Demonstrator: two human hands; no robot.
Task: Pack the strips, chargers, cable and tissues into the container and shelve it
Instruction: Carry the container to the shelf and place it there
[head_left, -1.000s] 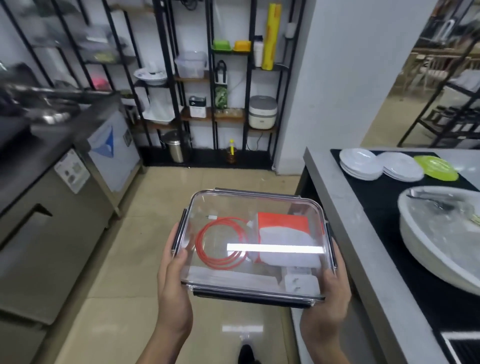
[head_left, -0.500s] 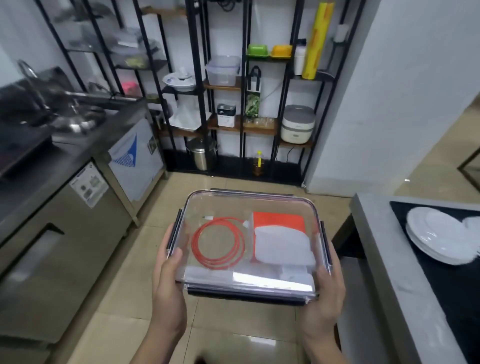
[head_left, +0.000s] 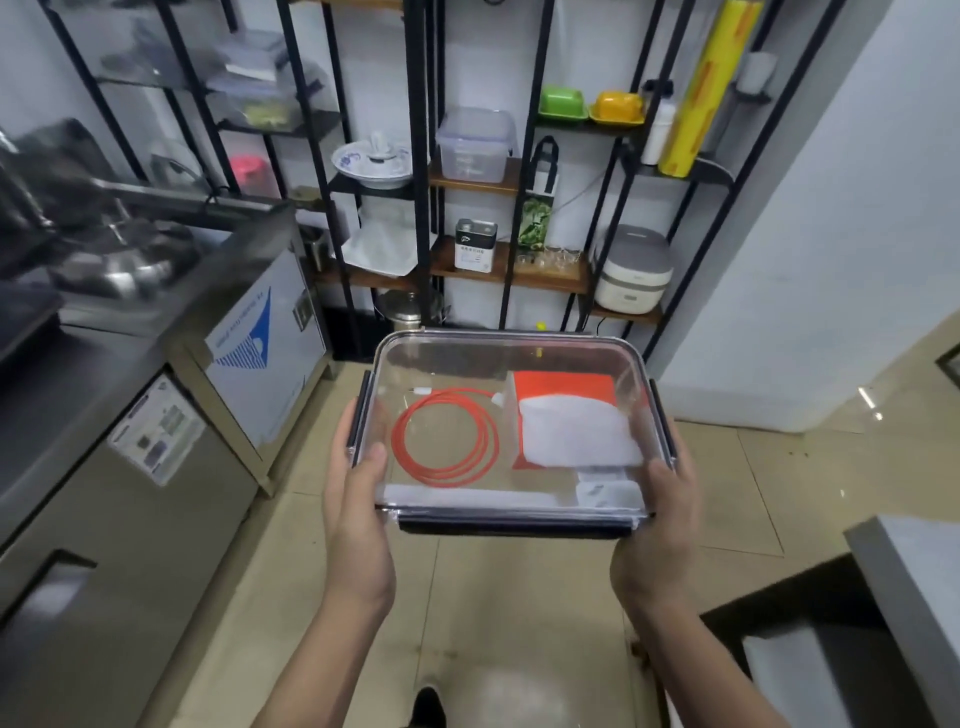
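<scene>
I carry a clear lidded container (head_left: 447, 364) level in front of me, its dark clips down on the sides. My left hand (head_left: 358, 499) grips its left edge and my right hand (head_left: 657, 525) grips its right edge. Through the lid I see a coiled orange cable (head_left: 445, 437) on the left, an orange and white tissue pack (head_left: 569, 423) on the right, a white charger (head_left: 605, 491) at the near right corner and a white strip (head_left: 467, 493) along the near side.
Black metal shelves (head_left: 511, 187) stand ahead against the wall, holding a clear tub (head_left: 475, 145), a metal can (head_left: 475, 244), a rice cooker (head_left: 631, 267) and bowls. A steel counter (head_left: 119, 364) runs along the left. A grey countertop corner (head_left: 909, 571) is at the right.
The view has swung left and come closer to the shelves; the counter with plates has slid out at the right. Both hands still hold the container the same way.
</scene>
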